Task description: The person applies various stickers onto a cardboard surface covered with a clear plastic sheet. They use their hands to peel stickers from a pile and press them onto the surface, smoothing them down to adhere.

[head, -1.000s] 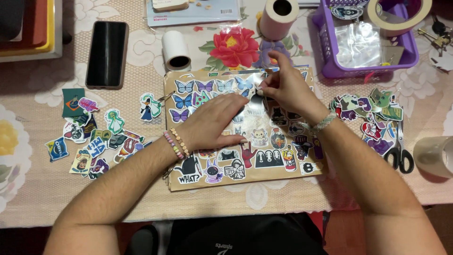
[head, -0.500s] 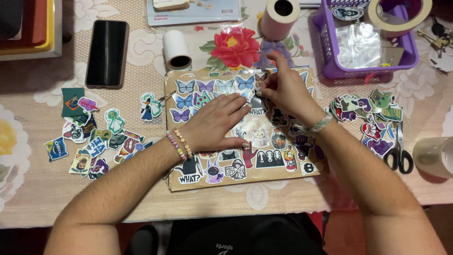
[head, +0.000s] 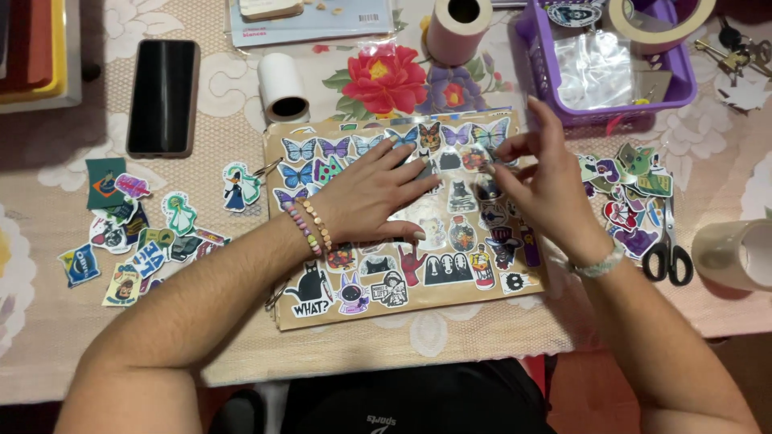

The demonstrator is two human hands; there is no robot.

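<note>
Since a moment ago, right hand (head: pixel 547 189) has lifted, fingers spread, thumb and forefinger pinching something small I cannot make out. Loose stickers (head: pixel 137 233) litter the table's left edge; left hand (head: pixel 374 197) presses flat, fingers apart, on the brown sticker-covered kraft page (head: pixel 402 281) mid-table; black-handled scissors (head: pixel 667 253) lie right.

Matt brown paper page (head: pixel 418 301) under glossy stickers (head: pixel 462 233) — lace-patterned cloth (head: pixel 225 104), purple plastic basket (head: pixel 539 64)

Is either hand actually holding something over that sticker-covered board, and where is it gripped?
The left hand holds nothing; it lies flat on the brown board. The right hand pinches its fingertips near the board's top edge, but what it pinches cannot be told.
</note>
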